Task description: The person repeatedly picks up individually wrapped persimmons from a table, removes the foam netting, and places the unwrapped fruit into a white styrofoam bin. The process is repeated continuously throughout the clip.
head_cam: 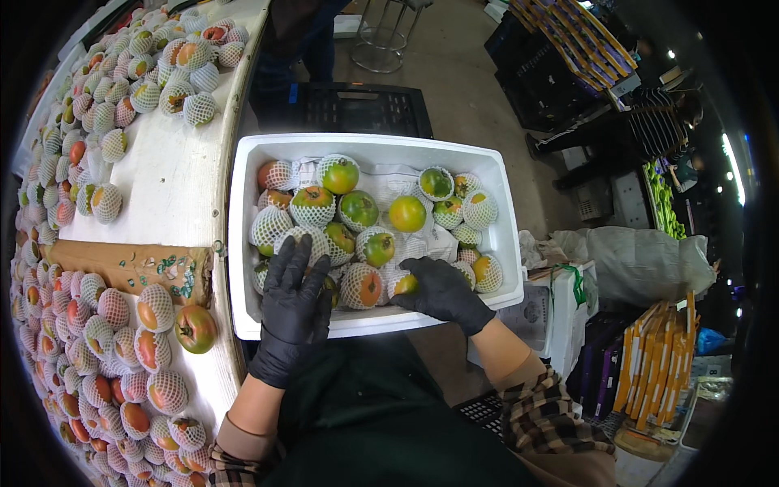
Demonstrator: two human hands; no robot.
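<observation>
A white foam box (511,243) stands before me, lined with printed paper (389,182). It holds many green-and-orange tomatoes, most in white foam net sleeves. My right hand (447,292), in a black glove, grips a netted tomato (403,283) near the box's front wall, thumb and fingers at its sides. My left hand (292,304), gloved alike, lies over the front left corner. Its fingers are apart, and their tips touch a netted tomato (313,240); the palm hides what is beneath. A tomato without a visible net (408,213) rests on the paper near the middle.
On the left, a white table (176,164) bears many netted tomatoes, a cardboard strip (134,268) and one bare tomato (196,329). A black crate (365,109) stands beyond the box. Foam boxes (566,322) and stacked trays (657,359) are at right. A person (645,134) is farther off.
</observation>
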